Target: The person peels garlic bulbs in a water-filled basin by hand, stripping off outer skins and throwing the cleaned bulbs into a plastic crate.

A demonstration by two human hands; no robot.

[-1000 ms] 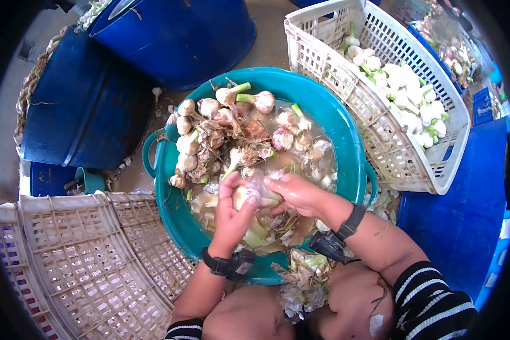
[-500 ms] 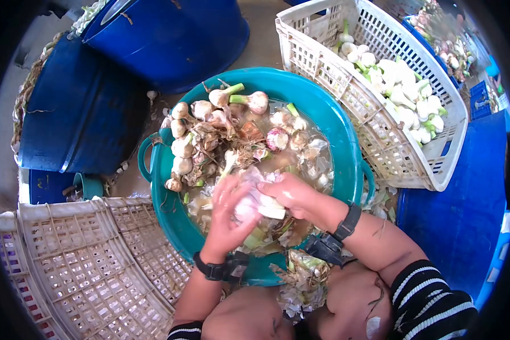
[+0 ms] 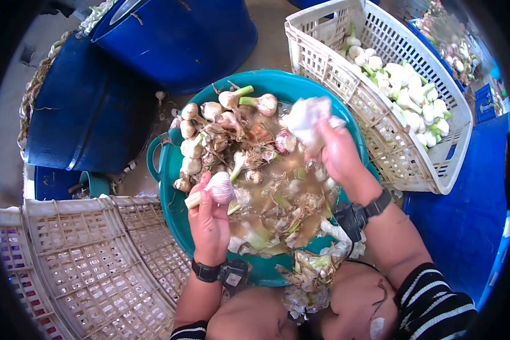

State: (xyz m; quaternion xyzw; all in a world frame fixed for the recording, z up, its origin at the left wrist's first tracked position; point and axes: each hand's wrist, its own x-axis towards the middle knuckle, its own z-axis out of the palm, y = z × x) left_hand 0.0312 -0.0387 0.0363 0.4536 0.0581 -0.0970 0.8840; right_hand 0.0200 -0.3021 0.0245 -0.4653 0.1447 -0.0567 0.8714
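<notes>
My left hand grips a garlic bulb with pink-streaked white skin and a cut pale stem, over the left side of the teal tub. At the tub's right side, my right hand is closed on a crumpled white piece, smeared by motion; it looks like a thin cloth. Unpeeled garlic bulbs with roots and stems are piled at the tub's back left. Murky water with loose peels and leaves fills the rest of it.
A white plastic crate at the right holds cleaned garlic bulbs. Another crate lies at the lower left. Blue barrels stand behind the tub. Wet peels hang over the tub's near rim between my knees.
My hands were together around the garlic and the white piece. They have parted: the left moved left with the bulb, the right moved up and right with the white piece.
</notes>
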